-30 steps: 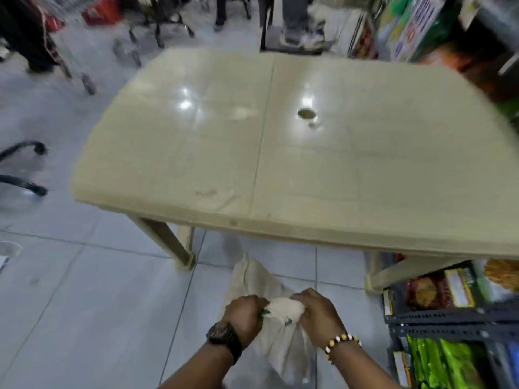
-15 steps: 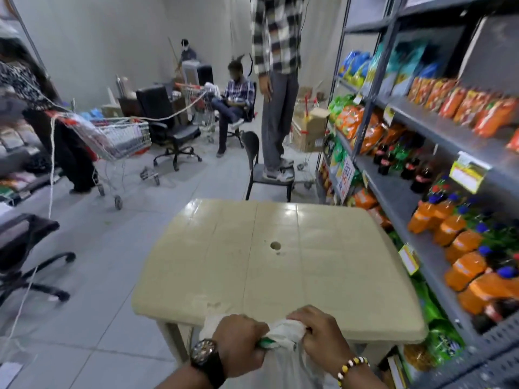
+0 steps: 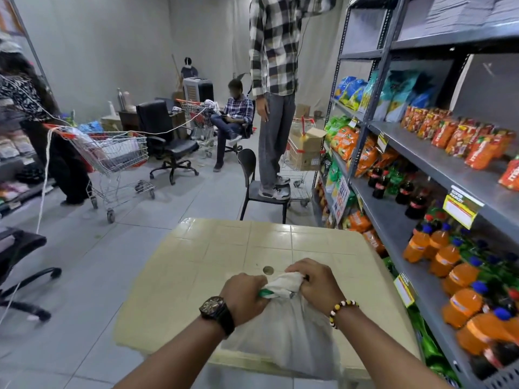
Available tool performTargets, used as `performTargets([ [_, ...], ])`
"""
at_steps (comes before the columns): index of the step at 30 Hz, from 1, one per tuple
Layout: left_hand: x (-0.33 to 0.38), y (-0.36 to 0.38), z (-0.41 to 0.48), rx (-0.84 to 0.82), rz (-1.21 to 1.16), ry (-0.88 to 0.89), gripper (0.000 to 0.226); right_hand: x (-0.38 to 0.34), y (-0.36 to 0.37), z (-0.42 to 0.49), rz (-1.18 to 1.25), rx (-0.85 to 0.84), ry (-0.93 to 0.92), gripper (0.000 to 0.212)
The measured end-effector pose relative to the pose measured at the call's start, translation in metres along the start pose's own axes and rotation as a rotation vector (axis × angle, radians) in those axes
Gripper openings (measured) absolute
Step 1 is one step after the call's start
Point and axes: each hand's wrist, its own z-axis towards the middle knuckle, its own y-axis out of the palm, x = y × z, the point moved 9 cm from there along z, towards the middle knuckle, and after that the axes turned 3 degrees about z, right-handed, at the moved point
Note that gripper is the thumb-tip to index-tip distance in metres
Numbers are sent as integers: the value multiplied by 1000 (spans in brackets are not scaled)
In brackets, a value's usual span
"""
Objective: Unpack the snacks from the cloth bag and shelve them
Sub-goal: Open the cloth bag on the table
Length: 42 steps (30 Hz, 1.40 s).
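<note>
A white cloth bag (image 3: 283, 335) with a green trim at its mouth hangs over the near edge of the beige plastic table (image 3: 196, 265). My left hand (image 3: 243, 296), with a black watch on its wrist, grips the bunched top of the bag from the left. My right hand (image 3: 316, 284), with a beaded bracelet, grips the same bunched top from the right. The bag's mouth is gathered shut and its contents are hidden. Grey metal shelves (image 3: 432, 158) on the right hold snack packets and bottles.
A person stands on a black chair (image 3: 252, 178) just beyond the table. A shopping cart (image 3: 112, 158) and another person are at the left, office chairs (image 3: 165, 136) further back, one with a seated person. Orange drink bottles (image 3: 460, 276) line the near right shelf.
Both hands have lifted the bag from the floor below the table up to and over its near edge. The camera has tilted up from the tabletop to the room.
</note>
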Motion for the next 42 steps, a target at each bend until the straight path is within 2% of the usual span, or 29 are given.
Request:
performTargets([
  [7,-49,69,81,-117,-115,-69,29,80,42,57,-34,1,215,38],
  [13,-105,118,111,-239,-173,-130,20,122,99,92,-42,-90,336,39],
  [19,-154,153,122,-398,-169,-166,21,146,153,109,-66,-227,410,43],
  [22,-161,163,125,-550,-194,-174,33,153,154,107,-45,-226,486,51],
  [24,-159,164,132,-616,-181,-152,60,165,145,97,-29,-185,556,55],
  [26,-154,159,143,-614,-167,-99,79,184,135,73,-8,-161,667,74],
  [29,-141,159,156,-613,-153,-29,79,215,129,16,-102,-183,812,88],
  [32,-134,175,156,-647,-49,-19,72,242,135,-40,-221,-302,896,102],
  [34,-145,188,151,-646,20,-103,80,251,144,-61,-205,-376,932,118],
  [38,-193,227,114,-722,-81,-451,120,259,170,-72,-3,-425,927,148],
  [40,-202,240,90,-721,-283,-585,122,263,180,-73,37,-407,911,159],
  [42,-199,245,78,-664,-426,-612,116,272,184,-74,29,-345,942,152],
])
